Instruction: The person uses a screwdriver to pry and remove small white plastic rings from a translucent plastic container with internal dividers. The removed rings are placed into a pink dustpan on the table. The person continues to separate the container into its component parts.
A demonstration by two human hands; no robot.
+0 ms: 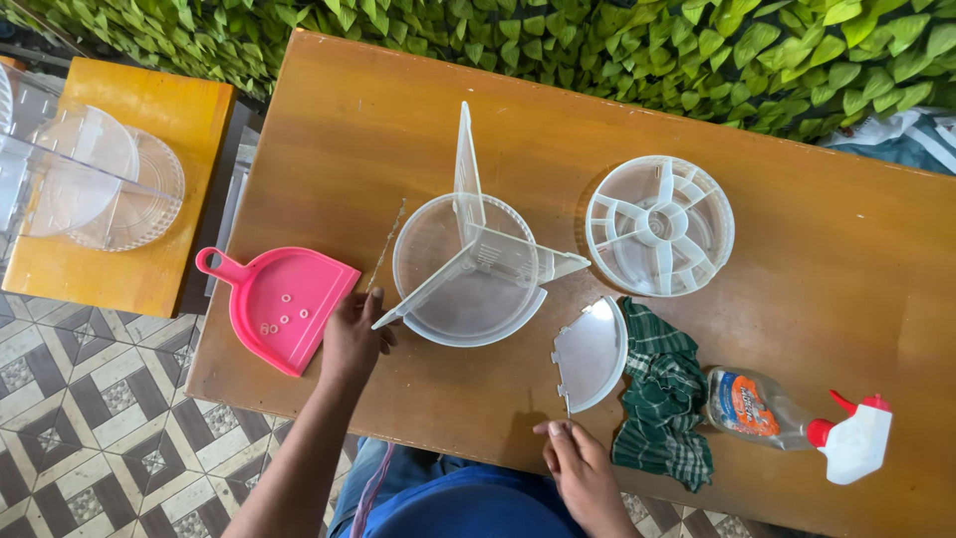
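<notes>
Holding nothing, my left hand (351, 339) rests flat between the pink dustpan (282, 305) and the clear plastic divider tray (468, 269). Right hand (578, 463), maybe loosely curled, sits near it. Tray looks light, stiff; grab a fin.

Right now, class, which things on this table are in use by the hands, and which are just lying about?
In use:
left hand at the pink dustpan
clear round tray with dividers
right hand resting on the table edge

Lying about:
curved clear shelf piece
round spoked base
green cloth
spray bottle
</notes>
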